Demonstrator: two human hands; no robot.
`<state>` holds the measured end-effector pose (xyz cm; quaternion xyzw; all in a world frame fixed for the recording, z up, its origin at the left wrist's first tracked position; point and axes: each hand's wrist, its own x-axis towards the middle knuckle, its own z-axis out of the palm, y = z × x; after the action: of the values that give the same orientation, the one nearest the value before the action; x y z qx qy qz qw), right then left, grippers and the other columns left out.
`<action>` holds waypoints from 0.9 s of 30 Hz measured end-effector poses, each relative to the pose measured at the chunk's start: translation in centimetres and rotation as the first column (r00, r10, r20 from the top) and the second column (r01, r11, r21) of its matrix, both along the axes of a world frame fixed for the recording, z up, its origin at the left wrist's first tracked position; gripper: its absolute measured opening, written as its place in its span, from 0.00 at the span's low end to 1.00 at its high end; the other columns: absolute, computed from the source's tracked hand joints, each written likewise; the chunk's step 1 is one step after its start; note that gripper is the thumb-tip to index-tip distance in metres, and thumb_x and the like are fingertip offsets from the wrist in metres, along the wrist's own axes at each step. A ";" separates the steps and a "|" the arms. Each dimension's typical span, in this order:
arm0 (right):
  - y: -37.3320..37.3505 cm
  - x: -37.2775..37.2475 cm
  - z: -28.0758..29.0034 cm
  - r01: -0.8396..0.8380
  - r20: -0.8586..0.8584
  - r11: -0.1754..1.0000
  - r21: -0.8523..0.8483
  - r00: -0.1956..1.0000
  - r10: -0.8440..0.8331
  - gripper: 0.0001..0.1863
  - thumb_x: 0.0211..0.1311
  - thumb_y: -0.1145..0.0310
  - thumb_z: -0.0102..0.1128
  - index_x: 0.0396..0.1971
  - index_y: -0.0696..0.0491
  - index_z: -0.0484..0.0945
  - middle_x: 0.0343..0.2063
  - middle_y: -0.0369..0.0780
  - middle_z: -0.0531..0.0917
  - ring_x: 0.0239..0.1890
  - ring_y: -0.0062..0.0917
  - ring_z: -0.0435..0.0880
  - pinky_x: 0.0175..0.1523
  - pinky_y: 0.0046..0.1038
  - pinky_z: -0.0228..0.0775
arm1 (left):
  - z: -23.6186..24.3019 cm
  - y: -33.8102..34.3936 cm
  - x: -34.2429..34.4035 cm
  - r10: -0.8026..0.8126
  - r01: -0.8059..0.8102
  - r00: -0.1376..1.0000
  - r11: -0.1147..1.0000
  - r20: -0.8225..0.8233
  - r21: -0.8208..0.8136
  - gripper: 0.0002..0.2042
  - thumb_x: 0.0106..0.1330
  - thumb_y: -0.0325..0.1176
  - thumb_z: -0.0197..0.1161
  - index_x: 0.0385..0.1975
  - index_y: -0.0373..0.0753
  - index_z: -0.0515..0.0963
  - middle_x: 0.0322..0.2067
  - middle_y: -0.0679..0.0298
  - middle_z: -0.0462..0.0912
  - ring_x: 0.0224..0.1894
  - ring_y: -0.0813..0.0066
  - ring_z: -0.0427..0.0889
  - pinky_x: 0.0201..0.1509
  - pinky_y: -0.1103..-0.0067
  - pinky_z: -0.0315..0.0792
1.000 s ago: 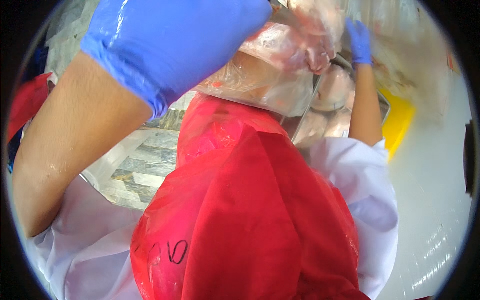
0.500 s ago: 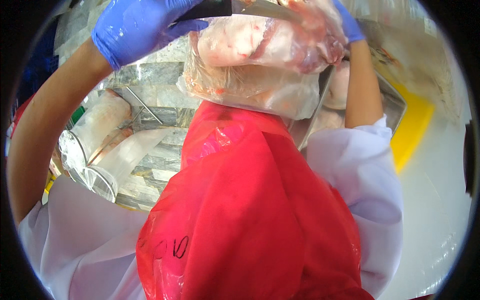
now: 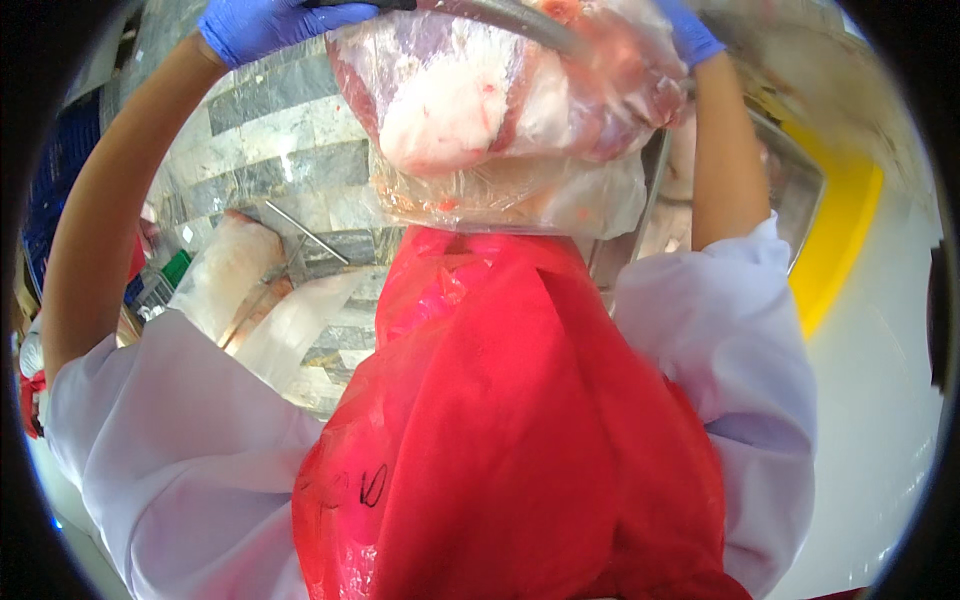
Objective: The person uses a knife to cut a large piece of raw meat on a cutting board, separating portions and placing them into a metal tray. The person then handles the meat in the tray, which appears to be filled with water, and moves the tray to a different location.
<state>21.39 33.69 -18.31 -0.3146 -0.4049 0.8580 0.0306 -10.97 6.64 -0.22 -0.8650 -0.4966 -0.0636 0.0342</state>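
At the top left, my blue-gloved left hand (image 3: 270,25) grips a knife by its black handle; the steel blade (image 3: 500,22) reaches rightward over a large raw piece of meat (image 3: 440,110) with white fat, its tip blurred. Beneath the meat is a bulky plastic-wrapped pack (image 3: 510,195), just beyond my red apron (image 3: 500,400). My gloved right hand (image 3: 690,30) is against the meat's upper right side, its fingertips hidden or out of view.
A steel tray (image 3: 805,175) with meat pieces lies right of the pack, beside a yellow item (image 3: 840,255). Below on the tiled floor (image 3: 270,130) are bagged meat on a metal frame (image 3: 220,270) and a green crate (image 3: 175,265). Dark blue crates (image 3: 65,180) line the far left.
My left hand with the knife has moved up toward the frame's top, my right hand slightly up. More of the meat shows, and its near edge sits lower in the picture.
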 end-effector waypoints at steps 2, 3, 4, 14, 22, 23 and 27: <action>-0.2 -0.3 0.8 -0.009 0.040 1.000 0.005 0.999 0.008 0.22 0.71 0.54 0.52 0.53 0.56 0.77 0.47 0.38 0.84 0.47 0.22 0.83 0.56 0.26 0.74 | -0.4 0.9 -0.9 -0.030 0.030 1.000 0.999 -0.005 0.034 0.18 0.52 0.50 0.74 0.38 0.48 0.81 0.18 0.66 0.78 0.15 0.65 0.77 0.18 0.72 0.67; -0.2 -0.3 1.3 -0.012 0.060 1.000 0.011 0.998 0.012 0.22 0.71 0.54 0.52 0.53 0.56 0.77 0.47 0.38 0.84 0.47 0.22 0.82 0.56 0.26 0.73 | -0.4 1.3 -1.1 -0.045 0.045 0.999 0.998 -0.008 0.054 0.19 0.52 0.50 0.74 0.39 0.48 0.82 0.18 0.66 0.78 0.15 0.65 0.77 0.18 0.72 0.67; -0.3 -0.4 1.3 -0.014 0.040 0.999 0.029 0.999 0.013 0.23 0.71 0.53 0.51 0.53 0.56 0.77 0.47 0.38 0.84 0.47 0.22 0.82 0.55 0.25 0.74 | -0.4 1.7 -1.2 -0.055 0.055 0.998 0.997 0.007 0.056 0.19 0.52 0.50 0.74 0.39 0.48 0.82 0.18 0.66 0.78 0.15 0.65 0.77 0.18 0.72 0.67; 0.3 0.4 0.7 -0.071 -0.047 0.997 0.042 0.996 0.073 0.23 0.72 0.56 0.48 0.55 0.58 0.75 0.49 0.39 0.82 0.49 0.23 0.81 0.59 0.25 0.70 | 7.4 -4.3 5.7 0.288 -0.299 0.907 0.954 -0.306 0.010 0.21 0.61 0.50 0.65 0.52 0.51 0.79 0.35 0.57 0.85 0.29 0.57 0.84 0.33 0.71 0.78; 2.2 -0.5 -2.6 -0.084 -0.171 0.962 0.258 0.976 0.131 0.21 0.74 0.61 0.45 0.58 0.59 0.73 0.52 0.40 0.80 0.53 0.23 0.78 0.63 0.25 0.66 | 7.6 -6.8 12.4 0.453 -0.430 0.835 0.892 -0.313 0.143 0.17 0.57 0.53 0.68 0.36 0.48 0.83 0.27 0.61 0.85 0.24 0.61 0.84 0.26 0.71 0.77; 2.5 -0.4 -2.9 -0.081 -0.187 0.952 0.296 0.972 0.141 0.21 0.74 0.62 0.44 0.58 0.59 0.73 0.52 0.40 0.80 0.53 0.23 0.78 0.63 0.25 0.66 | 6.6 -6.7 10.9 0.429 -0.400 0.873 0.902 -0.232 0.163 0.17 0.56 0.53 0.69 0.35 0.48 0.84 0.26 0.61 0.85 0.24 0.61 0.84 0.26 0.71 0.77; 3.3 -2.0 -5.0 -0.104 -0.262 0.888 0.448 0.934 0.242 0.21 0.75 0.65 0.42 0.59 0.60 0.72 0.54 0.40 0.79 0.55 0.23 0.76 0.66 0.25 0.63 | 1.9 -4.8 5.4 0.537 -0.536 0.835 0.843 -0.121 0.040 0.20 0.52 0.56 0.71 0.34 0.46 0.85 0.24 0.61 0.85 0.26 0.60 0.85 0.29 0.72 0.78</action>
<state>19.36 36.97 -23.33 -0.1235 -0.5996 0.7862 0.0845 -5.60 1.85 1.64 -0.6934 -0.7156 0.0027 0.0842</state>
